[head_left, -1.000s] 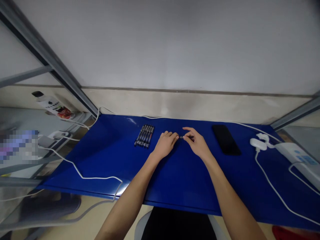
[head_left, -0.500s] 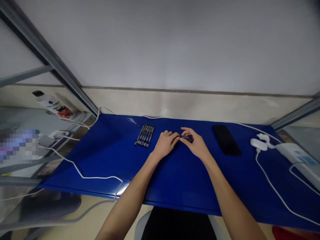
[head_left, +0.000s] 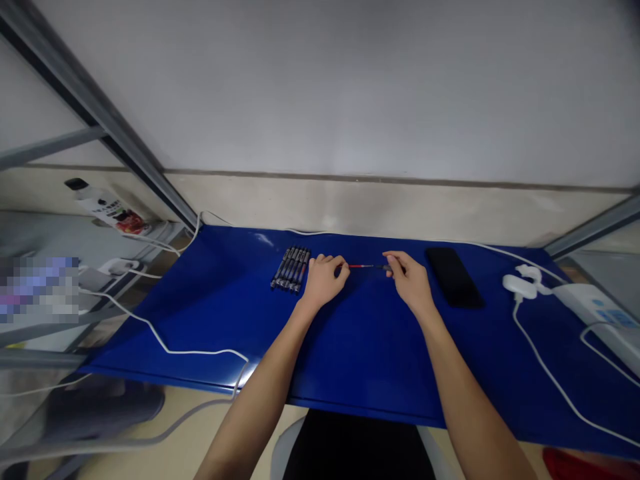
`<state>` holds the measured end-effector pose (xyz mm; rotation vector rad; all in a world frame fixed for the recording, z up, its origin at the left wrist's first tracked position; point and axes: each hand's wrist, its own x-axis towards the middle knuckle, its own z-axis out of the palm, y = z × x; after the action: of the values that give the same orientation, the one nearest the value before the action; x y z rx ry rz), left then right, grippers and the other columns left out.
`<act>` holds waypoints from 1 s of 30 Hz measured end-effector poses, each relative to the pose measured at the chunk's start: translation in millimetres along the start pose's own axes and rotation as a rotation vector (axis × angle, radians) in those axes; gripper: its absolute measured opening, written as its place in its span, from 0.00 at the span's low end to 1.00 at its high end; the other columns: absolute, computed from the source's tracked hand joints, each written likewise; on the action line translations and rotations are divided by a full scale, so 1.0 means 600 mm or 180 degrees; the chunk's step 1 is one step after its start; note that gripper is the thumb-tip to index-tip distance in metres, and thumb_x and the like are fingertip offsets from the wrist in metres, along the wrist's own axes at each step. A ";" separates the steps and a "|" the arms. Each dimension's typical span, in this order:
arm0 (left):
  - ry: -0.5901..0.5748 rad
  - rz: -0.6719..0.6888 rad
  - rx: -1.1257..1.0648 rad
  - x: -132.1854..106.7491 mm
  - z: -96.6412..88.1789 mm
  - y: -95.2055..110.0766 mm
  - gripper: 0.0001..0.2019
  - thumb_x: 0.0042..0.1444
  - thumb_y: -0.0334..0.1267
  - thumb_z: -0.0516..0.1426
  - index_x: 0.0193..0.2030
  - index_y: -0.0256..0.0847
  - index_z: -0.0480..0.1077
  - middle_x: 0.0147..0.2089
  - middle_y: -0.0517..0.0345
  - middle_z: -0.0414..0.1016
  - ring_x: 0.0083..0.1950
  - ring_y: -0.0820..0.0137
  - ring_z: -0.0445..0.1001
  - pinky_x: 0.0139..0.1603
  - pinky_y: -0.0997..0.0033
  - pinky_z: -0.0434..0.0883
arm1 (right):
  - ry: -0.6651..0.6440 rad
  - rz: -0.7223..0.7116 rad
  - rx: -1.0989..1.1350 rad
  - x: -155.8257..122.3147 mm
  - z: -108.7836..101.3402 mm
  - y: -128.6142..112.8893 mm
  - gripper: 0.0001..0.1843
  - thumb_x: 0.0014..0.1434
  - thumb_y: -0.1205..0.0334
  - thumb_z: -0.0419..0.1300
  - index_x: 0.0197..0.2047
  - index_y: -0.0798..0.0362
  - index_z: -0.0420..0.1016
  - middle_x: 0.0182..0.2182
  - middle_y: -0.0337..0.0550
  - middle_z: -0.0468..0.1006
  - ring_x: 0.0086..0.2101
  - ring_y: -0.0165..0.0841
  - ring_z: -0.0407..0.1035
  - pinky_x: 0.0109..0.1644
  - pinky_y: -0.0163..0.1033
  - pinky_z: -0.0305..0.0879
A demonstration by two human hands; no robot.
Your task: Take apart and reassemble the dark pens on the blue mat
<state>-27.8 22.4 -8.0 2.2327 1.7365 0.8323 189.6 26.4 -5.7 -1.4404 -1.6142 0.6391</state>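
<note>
My left hand (head_left: 325, 279) is closed, thumb and fingers pinched on a thin red pen refill (head_left: 357, 266). The refill sticks out to the right and ends in a fine tip; whether a pen barrel sits around its other end is hidden by the hand. Opposite it, my right hand (head_left: 409, 275) pinches a short dark pen piece (head_left: 383, 267) that points left at the refill's tip, a small gap apart. Just left of my left hand lies a row of several dark pens (head_left: 291, 269), side by side on the blue table (head_left: 360, 353).
A black phone (head_left: 454, 277) lies to the right of my right hand. Further right are a white charger (head_left: 520, 287) and a power strip (head_left: 600, 320) with cables. A white cable (head_left: 195, 353) crosses the left side. A bottle (head_left: 107, 207) stands at far left.
My hands, close together before, have drawn apart sideways. The red refill now shows between them, and the dark pen piece has moved right with my right hand.
</note>
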 end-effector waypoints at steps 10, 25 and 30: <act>0.0105 -0.0144 -0.0305 0.001 -0.005 0.004 0.14 0.66 0.41 0.48 0.34 0.44 0.72 0.26 0.60 0.69 0.36 0.67 0.65 0.41 0.68 0.55 | 0.0162 -0.0046 -0.1203 0.008 0.004 0.043 0.18 0.62 0.62 0.51 0.51 0.56 0.76 0.45 0.54 0.78 0.43 0.43 0.72 0.48 0.46 0.66; 0.0109 -0.0179 -0.0114 0.000 -0.001 0.009 0.13 0.64 0.41 0.50 0.33 0.44 0.73 0.27 0.58 0.70 0.37 0.65 0.66 0.41 0.66 0.55 | 0.1118 0.0142 -0.1866 0.001 0.004 0.024 0.26 0.63 0.49 0.51 0.54 0.61 0.72 0.48 0.65 0.71 0.47 0.52 0.65 0.47 0.53 0.62; 0.0129 -0.0087 -0.0196 -0.002 -0.003 0.012 0.15 0.65 0.45 0.50 0.32 0.42 0.72 0.28 0.57 0.72 0.37 0.65 0.65 0.42 0.66 0.55 | -0.0187 0.0315 0.0266 -0.003 0.024 -0.004 0.34 0.67 0.40 0.40 0.32 0.54 0.78 0.26 0.47 0.75 0.29 0.37 0.70 0.37 0.42 0.65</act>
<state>-22.9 19.0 -3.6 2.1626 1.7305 0.9183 175.9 26.7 -11.5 -1.4589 -1.5499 0.8032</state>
